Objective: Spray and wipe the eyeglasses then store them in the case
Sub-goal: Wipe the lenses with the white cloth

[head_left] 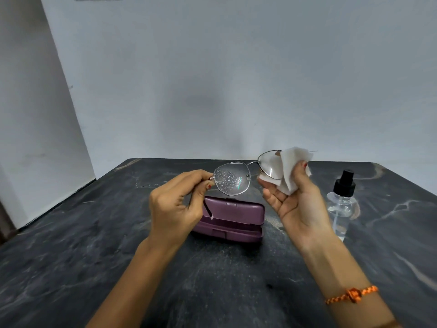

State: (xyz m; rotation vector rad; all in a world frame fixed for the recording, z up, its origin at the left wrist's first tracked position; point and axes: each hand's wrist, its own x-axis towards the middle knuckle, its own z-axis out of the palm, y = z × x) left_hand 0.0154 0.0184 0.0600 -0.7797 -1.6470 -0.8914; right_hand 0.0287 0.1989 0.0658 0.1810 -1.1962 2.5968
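Observation:
Thin metal-framed eyeglasses (231, 181) are held in the air above the table. My left hand (177, 204) pinches the frame at its left hinge. The left lens is covered in spray droplets. My right hand (298, 200) holds a white cloth (288, 169) folded around the right lens, thumb on the near side. A purple eyeglass case (236, 221) lies shut on the table below the glasses. A clear spray bottle (341, 204) with a black nozzle stands to the right of my right hand.
The dark marbled table (94, 256) reaches back to a pale wall (212, 79). An orange thread bracelet (352, 295) is on my right wrist.

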